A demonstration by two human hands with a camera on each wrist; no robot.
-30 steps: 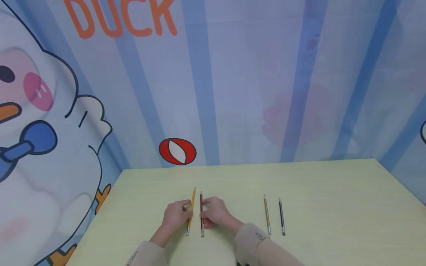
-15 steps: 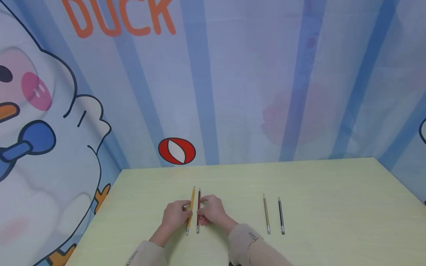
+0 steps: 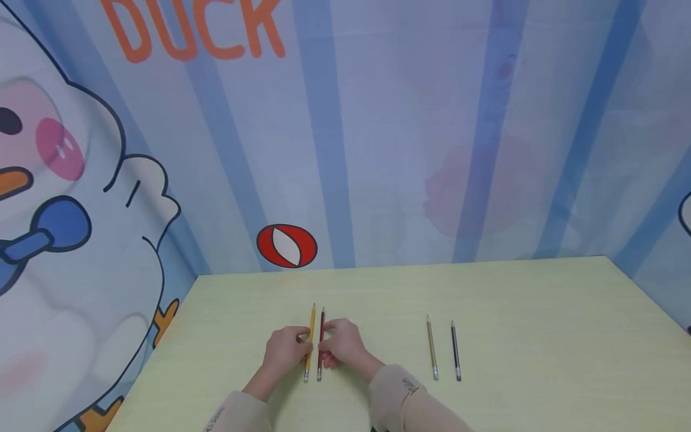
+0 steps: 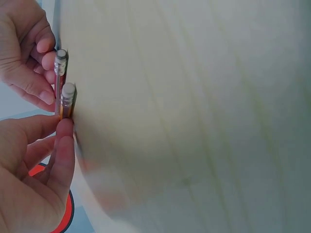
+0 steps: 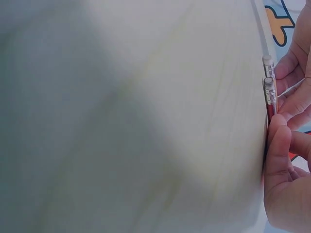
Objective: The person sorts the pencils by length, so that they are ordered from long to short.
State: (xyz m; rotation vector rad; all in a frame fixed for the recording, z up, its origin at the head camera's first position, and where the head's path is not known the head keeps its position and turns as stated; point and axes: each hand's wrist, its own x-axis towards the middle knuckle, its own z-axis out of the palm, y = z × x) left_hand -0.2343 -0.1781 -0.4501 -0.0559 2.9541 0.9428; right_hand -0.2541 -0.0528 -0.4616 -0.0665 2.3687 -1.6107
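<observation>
In the head view my left hand (image 3: 284,349) pinches a yellow pencil (image 3: 312,321) between thumb and fingers. Just to its right, my right hand (image 3: 344,343) pinches a dark red pencil (image 3: 322,321) the same way. The two pencils stand nearly parallel with a narrow gap between them, tips away from me and eraser ends toward me. The left wrist view shows the yellow pencil's pale eraser end (image 4: 69,92) close beside the red pencil's grey eraser end (image 4: 60,57). Seen from the right wrist, the red pencil's metal band (image 5: 270,92) is nearest.
Farther right on the pale yellow table (image 3: 529,324) lie a gold-coloured pencil (image 3: 432,348) and a dark pencil (image 3: 456,351), apart from each other. Behind the table's back edge hangs a blue striped backdrop (image 3: 399,150) with a cartoon duck (image 3: 108,252) at the left.
My right hand has moved left, bringing the red pencil closer to the yellow one. Over the last half second the two eraser ends have drawn slightly nearer. The left hand has barely moved.
</observation>
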